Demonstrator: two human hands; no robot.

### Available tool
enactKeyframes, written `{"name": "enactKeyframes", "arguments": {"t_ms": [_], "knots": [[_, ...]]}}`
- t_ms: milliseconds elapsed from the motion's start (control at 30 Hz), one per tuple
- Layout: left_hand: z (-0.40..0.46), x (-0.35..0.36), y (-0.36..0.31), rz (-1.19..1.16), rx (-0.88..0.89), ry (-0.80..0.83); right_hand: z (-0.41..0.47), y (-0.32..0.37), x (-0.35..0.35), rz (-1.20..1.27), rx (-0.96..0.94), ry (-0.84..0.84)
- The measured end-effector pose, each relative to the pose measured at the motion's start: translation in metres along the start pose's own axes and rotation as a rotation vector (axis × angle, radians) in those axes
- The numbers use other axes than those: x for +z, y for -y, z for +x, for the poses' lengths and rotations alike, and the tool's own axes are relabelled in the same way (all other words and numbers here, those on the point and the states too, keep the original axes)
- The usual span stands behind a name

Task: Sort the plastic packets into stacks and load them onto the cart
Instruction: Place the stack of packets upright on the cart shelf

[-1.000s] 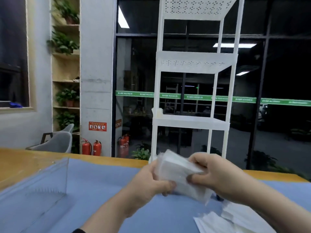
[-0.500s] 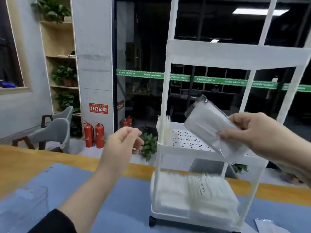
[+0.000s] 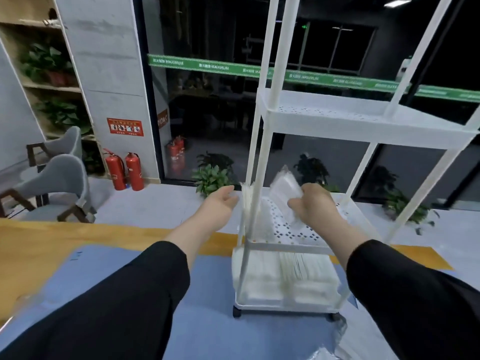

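- Head view: right hand (image 3: 313, 203) pinches a stack of packets (image 3: 285, 197) over the cart (image 3: 322, 118)'s middle shelf (image 3: 291, 229), near its left edge.
- Left hand (image 3: 220, 203) hovers beside, fingers apart, empty.
- Loading step, I judge; next, lower the stack flat.

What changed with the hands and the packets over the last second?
The left hand let go of the packet stack and now hovers open beside the cart. The right hand alone carried the stack forward over the middle shelf. The bottom shelf's packets stayed put.
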State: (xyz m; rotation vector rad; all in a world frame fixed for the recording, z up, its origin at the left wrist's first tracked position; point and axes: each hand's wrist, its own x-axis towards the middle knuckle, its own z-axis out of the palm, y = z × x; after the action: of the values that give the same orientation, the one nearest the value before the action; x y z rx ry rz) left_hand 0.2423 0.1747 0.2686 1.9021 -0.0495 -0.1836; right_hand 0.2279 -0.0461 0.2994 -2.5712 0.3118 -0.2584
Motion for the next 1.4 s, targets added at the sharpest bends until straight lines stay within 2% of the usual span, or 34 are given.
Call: {"name": "enactKeyframes", "arguments": {"t_ms": [67,167,267,467,767,1033,1233,1333,1400], "knots": [[0.005,0.0,0.002,-0.015,-0.017,0.038,0.002,0.0,0.014,0.016,0.014,-0.015],[0.013,0.006,0.0,-0.028,-0.028,0.066,0.007,0.007,0.027,0.089,0.216,0.053],[0.022,0.012,0.002,-0.026,-0.051,0.077,0.012,0.012,0.035,0.005,0.127,0.108],[0.039,0.02,0.014,-0.053,-0.048,0.053,-0.003,0.011,0.052,0.243,0.036,0.258],[0.049,0.017,0.022,0.0,-0.021,0.126,-0.016,0.016,0.051,0.29,-0.124,0.244],[0.042,0.014,0.031,-0.012,-0.008,0.088,-0.019,0.004,0.044,0.261,-0.101,0.194],[0.02,0.008,0.032,0.011,0.04,-0.096,-0.024,-0.013,0.034,0.245,-0.099,0.14],[-0.01,0.011,0.038,0.087,0.102,-0.385,-0.041,-0.027,0.018,0.376,-0.096,-0.018],[-0.044,0.019,0.049,0.189,0.257,-0.509,-0.067,-0.046,0.005,0.461,-0.125,-0.157]]}}
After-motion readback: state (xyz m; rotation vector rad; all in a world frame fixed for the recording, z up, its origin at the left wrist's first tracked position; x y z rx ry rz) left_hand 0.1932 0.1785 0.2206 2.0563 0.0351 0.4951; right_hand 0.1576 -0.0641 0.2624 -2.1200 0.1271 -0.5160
